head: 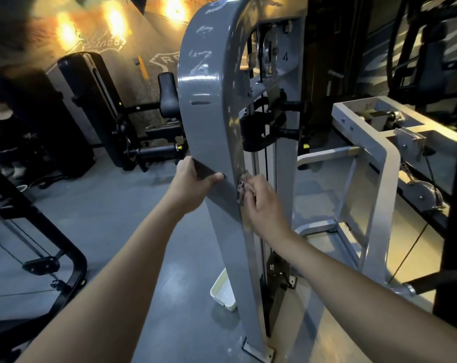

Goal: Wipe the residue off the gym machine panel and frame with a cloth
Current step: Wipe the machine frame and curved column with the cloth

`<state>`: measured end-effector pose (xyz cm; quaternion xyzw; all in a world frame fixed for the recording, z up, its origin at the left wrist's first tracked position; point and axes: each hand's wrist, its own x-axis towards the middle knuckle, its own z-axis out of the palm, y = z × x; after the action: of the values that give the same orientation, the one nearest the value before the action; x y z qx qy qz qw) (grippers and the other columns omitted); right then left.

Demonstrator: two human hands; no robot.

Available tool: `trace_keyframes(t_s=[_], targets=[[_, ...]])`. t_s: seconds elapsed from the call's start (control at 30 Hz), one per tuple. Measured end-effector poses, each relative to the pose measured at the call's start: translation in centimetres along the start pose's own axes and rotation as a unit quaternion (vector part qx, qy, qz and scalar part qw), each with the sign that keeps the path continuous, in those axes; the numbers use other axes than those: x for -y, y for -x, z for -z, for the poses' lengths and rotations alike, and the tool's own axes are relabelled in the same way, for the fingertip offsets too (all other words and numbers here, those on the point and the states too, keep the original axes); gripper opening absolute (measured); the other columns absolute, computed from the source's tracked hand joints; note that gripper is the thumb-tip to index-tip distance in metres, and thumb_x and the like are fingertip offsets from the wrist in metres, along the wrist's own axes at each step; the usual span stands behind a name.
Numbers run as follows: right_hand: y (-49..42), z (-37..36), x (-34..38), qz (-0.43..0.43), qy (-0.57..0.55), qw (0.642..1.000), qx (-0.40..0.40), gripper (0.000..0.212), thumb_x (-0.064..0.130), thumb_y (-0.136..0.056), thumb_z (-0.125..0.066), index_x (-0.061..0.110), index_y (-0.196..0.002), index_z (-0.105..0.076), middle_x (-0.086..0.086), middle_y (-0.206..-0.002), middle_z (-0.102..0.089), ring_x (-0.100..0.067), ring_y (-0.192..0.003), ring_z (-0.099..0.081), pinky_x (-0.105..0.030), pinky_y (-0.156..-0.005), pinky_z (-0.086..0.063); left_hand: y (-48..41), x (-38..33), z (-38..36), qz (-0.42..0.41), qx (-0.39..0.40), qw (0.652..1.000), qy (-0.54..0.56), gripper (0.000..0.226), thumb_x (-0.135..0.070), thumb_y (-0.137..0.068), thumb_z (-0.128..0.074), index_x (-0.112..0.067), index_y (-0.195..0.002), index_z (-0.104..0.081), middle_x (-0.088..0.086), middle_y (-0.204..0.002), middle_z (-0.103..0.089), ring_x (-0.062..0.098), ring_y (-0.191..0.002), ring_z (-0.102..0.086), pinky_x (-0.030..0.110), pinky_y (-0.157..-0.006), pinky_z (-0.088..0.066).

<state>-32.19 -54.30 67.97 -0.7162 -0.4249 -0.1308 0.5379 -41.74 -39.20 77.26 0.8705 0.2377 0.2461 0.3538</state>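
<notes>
Left grip (193, 184): curled round panel (209, 113) edge.
Right grip (261, 203): pinching cloth (242, 183) against panel.
Floor (104, 205): white tray (223, 292) beside panel base.

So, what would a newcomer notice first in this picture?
The tall grey curved metal panel stands in the middle, with whitish smears near its top. The left hand grips its left edge, and the right hand presses a crumpled grey cloth against its right edge. A white plastic tray lies on the floor beside its base.
</notes>
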Motion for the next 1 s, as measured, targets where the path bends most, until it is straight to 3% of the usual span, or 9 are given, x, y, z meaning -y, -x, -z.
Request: trace_keyframes(t_s=[0.13, 0.23, 0.3, 0.37, 0.5, 0.67, 0.87, 0.93, 1.0], targets=[[3.7, -1.4, -0.6, -0.011, -0.012, 1.000, 0.025, 0.018, 0.010, -0.104, -0.043, 0.027, -0.102, -0.048, 0.011, -0.094, -0.049, -0.012, -0.085, -0.055, -0.027, -0.070, -0.040, -0.1, -0.3, 0.1, 0.006, 0.004, 1.000, -0.005, 0.052, -0.029, -0.090, -0.077, -0.009, -0.132, -0.053, 0.007, -0.127, -0.049, 0.022, -0.111, -0.057, 0.037, -0.099, -0.051], [-0.8, 0.2, 2.0, -0.027, -0.016, 0.999, -0.005, 0.023, 0.011, -0.106, -0.043, 0.030, -0.092, -0.041, 0.006, -0.088, -0.056, -0.004, -0.075, -0.055, -0.019, -0.063, -0.039, -0.2, -0.2, 0.1, 0.017, 0.012, 1.000, -0.007, 0.055, -0.033, -0.089, -0.078, -0.011, -0.132, -0.051, 0.007, -0.128, -0.049, 0.022, -0.112, -0.057, 0.042, -0.102, -0.051], [-3.1, 1.0, 3.2, -0.006, -0.046, 0.999, -0.027, 0.016, 0.011, -0.105, -0.045, 0.026, -0.099, -0.043, 0.005, -0.090, -0.062, -0.005, -0.079, -0.060, -0.010, -0.067, -0.041, -0.1, 0.0, 0.2, 0.018, 0.012, 1.000, -0.002, 0.057, -0.038, -0.086, -0.079, -0.013, -0.131, -0.052, 0.006, -0.127, -0.051, 0.022, -0.111, -0.059, 0.046, -0.101, -0.053], [-2.0, 0.5, 2.7, 0.000, -0.044, 0.998, -0.032, 0.026, 0.010, -0.104, -0.046, 0.035, -0.102, -0.039, 0.005, -0.093, -0.062, -0.009, -0.086, -0.061, -0.010, -0.071, -0.042, -0.1, -0.1, 0.3, 0.017, 0.012, 1.000, 0.002, 0.057, -0.038, -0.086, -0.080, -0.014, -0.129, -0.053, 0.007, -0.126, -0.052, 0.022, -0.111, -0.059, 0.047, -0.101, -0.053], [3.2, -0.7, 0.8, -0.001, -0.023, 0.999, 0.028, 0.020, 0.009, -0.105, -0.045, 0.027, -0.096, -0.046, 0.006, -0.089, -0.055, -0.009, -0.080, -0.056, -0.028, -0.067, -0.043, 0.0, -0.3, 0.1, 0.017, 0.015, 1.000, 0.001, 0.053, -0.032, -0.090, -0.077, -0.011, -0.131, -0.051, 0.007, -0.127, -0.048, 0.021, -0.111, -0.056, 0.038, -0.098, -0.051], [-3.9, 1.4, 3.4, 0.069, -0.052, 0.996, -0.016, 0.023, 0.011, -0.106, -0.045, 0.031, -0.098, -0.040, 0.005, -0.082, -0.057, -0.007, -0.072, -0.058, -0.016, -0.064, -0.043, 0.2, -0.4, 0.0, 0.015, -0.001, 1.000, -0.004, 0.048, -0.029, -0.090, -0.077, -0.010, -0.126, -0.052, 0.004, -0.121, -0.048, 0.011, -0.095, -0.052, 0.023, -0.082, -0.042], [0.6, -0.1, 0.6, 0.018, -0.019, 0.999, 0.027, 0.019, 0.016, -0.107, -0.043, 0.034, -0.102, -0.043, 0.003, -0.095, -0.058, -0.011, -0.082, -0.058, -0.033, -0.067, -0.046, 0.3, -0.3, 0.1, 0.015, 0.001, 1.000, 0.004, 0.048, -0.031, -0.090, -0.078, -0.011, -0.125, -0.051, 0.006, -0.124, -0.048, 0.018, -0.104, -0.055, 0.031, -0.088, -0.045], [-1.7, 0.3, 1.0, 0.037, -0.012, 0.999, 0.013, 0.024, 0.014, -0.106, -0.042, 0.036, -0.097, -0.038, 0.001, -0.090, -0.058, -0.017, -0.079, -0.058, -0.043, -0.066, -0.049, 0.2, -0.1, 0.1, 0.017, 0.001, 1.000, 0.014, 0.050, -0.034, -0.088, -0.079, -0.013, -0.124, -0.052, 0.006, -0.124, -0.051, 0.019, -0.106, -0.056, 0.035, -0.091, -0.050], [-5.5, 1.1, 2.4, 0.054, -0.025, 0.998, -0.022, 0.024, 0.012, -0.105, -0.042, 0.035, -0.099, -0.038, -0.004, -0.092, -0.059, -0.021, -0.077, -0.059, -0.042, -0.064, -0.050, 0.3, 0.0, 0.0, 0.016, -0.003, 1.000, 0.021, 0.049, -0.035, -0.087, -0.080, -0.014, -0.122, -0.053, 0.006, -0.123, -0.053, 0.020, -0.105, -0.058, 0.038, -0.092, -0.053]])
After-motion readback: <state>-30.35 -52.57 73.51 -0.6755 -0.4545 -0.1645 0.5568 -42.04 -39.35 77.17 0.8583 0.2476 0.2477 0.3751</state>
